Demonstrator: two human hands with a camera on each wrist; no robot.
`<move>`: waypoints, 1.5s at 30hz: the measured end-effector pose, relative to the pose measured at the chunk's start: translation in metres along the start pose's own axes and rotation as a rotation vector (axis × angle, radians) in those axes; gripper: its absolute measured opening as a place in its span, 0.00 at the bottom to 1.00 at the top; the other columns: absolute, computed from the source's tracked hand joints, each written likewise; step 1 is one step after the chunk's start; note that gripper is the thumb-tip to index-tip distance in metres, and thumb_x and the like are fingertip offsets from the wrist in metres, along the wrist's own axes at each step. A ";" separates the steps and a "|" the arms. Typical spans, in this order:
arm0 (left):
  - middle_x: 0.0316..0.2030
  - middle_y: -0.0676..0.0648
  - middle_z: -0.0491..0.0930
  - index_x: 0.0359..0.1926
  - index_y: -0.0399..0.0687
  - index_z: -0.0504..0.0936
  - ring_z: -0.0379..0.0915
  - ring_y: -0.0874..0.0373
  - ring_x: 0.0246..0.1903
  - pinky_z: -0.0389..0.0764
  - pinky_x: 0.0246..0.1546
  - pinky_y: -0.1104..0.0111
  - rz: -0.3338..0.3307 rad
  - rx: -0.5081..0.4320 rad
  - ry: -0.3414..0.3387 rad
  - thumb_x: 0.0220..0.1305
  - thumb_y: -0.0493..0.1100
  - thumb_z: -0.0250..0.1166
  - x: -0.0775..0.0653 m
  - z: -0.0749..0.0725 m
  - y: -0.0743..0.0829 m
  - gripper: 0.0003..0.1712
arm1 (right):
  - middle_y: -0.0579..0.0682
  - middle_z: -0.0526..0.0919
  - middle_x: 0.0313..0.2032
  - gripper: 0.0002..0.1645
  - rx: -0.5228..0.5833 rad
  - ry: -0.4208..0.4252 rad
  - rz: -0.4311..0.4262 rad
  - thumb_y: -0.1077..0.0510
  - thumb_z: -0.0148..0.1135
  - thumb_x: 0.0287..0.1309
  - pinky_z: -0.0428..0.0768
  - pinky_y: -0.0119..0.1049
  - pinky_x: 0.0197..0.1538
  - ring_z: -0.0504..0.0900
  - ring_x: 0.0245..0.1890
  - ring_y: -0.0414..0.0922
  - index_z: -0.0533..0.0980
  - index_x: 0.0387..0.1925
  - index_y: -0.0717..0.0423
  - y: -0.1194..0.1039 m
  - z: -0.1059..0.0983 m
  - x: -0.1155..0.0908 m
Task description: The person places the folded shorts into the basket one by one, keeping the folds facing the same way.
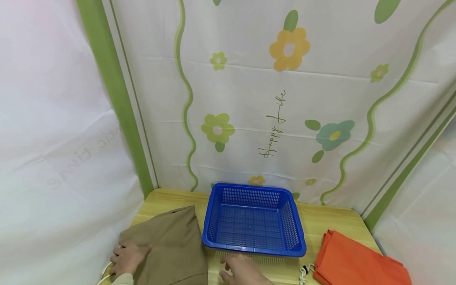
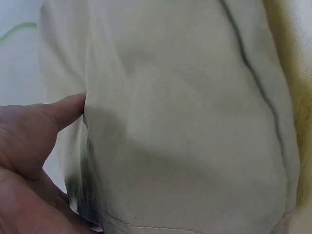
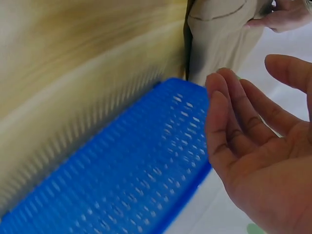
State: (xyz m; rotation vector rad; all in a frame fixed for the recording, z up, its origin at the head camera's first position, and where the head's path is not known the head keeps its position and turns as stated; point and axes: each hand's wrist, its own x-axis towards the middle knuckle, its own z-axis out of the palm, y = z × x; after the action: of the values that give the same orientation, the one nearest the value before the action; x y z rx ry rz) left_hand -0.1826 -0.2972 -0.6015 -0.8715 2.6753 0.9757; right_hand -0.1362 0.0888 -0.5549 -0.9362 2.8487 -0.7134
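A folded khaki cloth (image 1: 174,241) lies at the table's left. My left hand (image 1: 128,259) grips its left side, with the thumb against the fabric (image 2: 185,122) in the left wrist view; the fingertips are partly hidden there. In front of the blue plastic basket (image 1: 249,221) is my right hand (image 1: 244,269), its fingers loosely bent and holding nothing. The right wrist view shows this hand (image 3: 263,131) beside the basket's perforated side (image 3: 126,165), palm in sight. Nothing lies in the basket.
A folded orange cloth (image 1: 360,259) lies at the right, with a whitish knotted cord (image 1: 303,273) by it. Another pale cord (image 1: 104,279) shows at the left edge. Printed white curtains (image 1: 242,91) enclose the wooden table (image 1: 317,215) at the back and sides.
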 end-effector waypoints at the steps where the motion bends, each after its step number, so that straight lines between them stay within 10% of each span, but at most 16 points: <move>1: 0.56 0.07 0.43 0.68 0.11 0.36 0.39 0.09 0.58 0.51 0.50 0.18 0.006 0.000 -0.001 0.54 0.63 0.74 -0.001 0.000 -0.002 0.74 | 0.37 0.81 0.30 0.16 0.015 -0.019 0.018 0.48 0.69 0.60 0.77 0.32 0.33 0.76 0.31 0.31 0.83 0.45 0.52 -0.001 0.003 0.001; 13: 0.54 0.08 0.51 0.62 0.10 0.44 0.48 0.09 0.55 0.57 0.50 0.19 0.061 0.014 -0.041 0.50 0.60 0.78 -0.008 -0.004 -0.009 0.70 | 0.62 0.79 0.58 0.44 0.271 -0.084 0.235 0.41 0.67 0.62 0.76 0.53 0.61 0.77 0.60 0.59 0.70 0.65 0.70 -0.015 0.032 0.020; 23: 0.52 0.10 0.62 0.57 0.06 0.54 0.65 0.16 0.50 0.70 0.52 0.33 0.131 0.055 -0.206 0.44 0.61 0.82 -0.010 -0.013 -0.010 0.69 | 0.64 0.81 0.51 0.37 0.590 0.042 0.303 0.50 0.69 0.58 0.80 0.49 0.53 0.80 0.52 0.58 0.71 0.59 0.75 -0.012 0.070 0.042; 27: 0.51 0.14 0.68 0.56 0.09 0.60 0.71 0.24 0.48 0.74 0.50 0.38 0.159 -0.057 -0.244 0.40 0.60 0.84 -0.009 -0.011 -0.013 0.66 | 0.69 0.78 0.56 0.42 0.706 0.063 0.370 0.53 0.69 0.59 0.76 0.57 0.59 0.77 0.57 0.64 0.66 0.64 0.79 -0.019 0.076 0.048; 32: 0.50 0.19 0.72 0.57 0.12 0.61 0.74 0.32 0.46 0.76 0.50 0.42 0.145 -0.204 -0.292 0.42 0.55 0.84 -0.014 -0.008 -0.014 0.60 | 0.55 0.82 0.40 0.23 0.883 0.059 0.444 0.59 0.70 0.56 0.80 0.45 0.45 0.80 0.39 0.50 0.76 0.47 0.74 -0.030 0.078 0.053; 37: 0.50 0.21 0.72 0.57 0.13 0.61 0.74 0.33 0.46 0.76 0.50 0.43 0.151 -0.219 -0.293 0.46 0.54 0.82 -0.019 -0.008 -0.011 0.58 | 0.43 0.79 0.31 0.11 0.840 0.054 0.374 0.63 0.73 0.51 0.77 0.36 0.36 0.76 0.30 0.41 0.80 0.36 0.61 -0.043 0.071 0.061; 45: 0.48 0.22 0.73 0.55 0.12 0.62 0.74 0.35 0.45 0.77 0.48 0.47 0.142 -0.275 -0.256 0.51 0.52 0.79 -0.021 -0.007 -0.013 0.52 | 0.33 0.66 0.20 0.16 0.567 0.040 0.021 0.59 0.71 0.54 0.66 0.24 0.25 0.64 0.21 0.29 0.70 0.21 0.50 -0.066 0.044 0.076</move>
State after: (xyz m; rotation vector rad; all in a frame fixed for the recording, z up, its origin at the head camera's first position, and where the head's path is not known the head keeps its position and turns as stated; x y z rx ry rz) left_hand -0.1578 -0.2996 -0.5963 -0.5580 2.4485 1.4081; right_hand -0.1536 -0.0200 -0.5583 -0.7958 2.4443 -1.4387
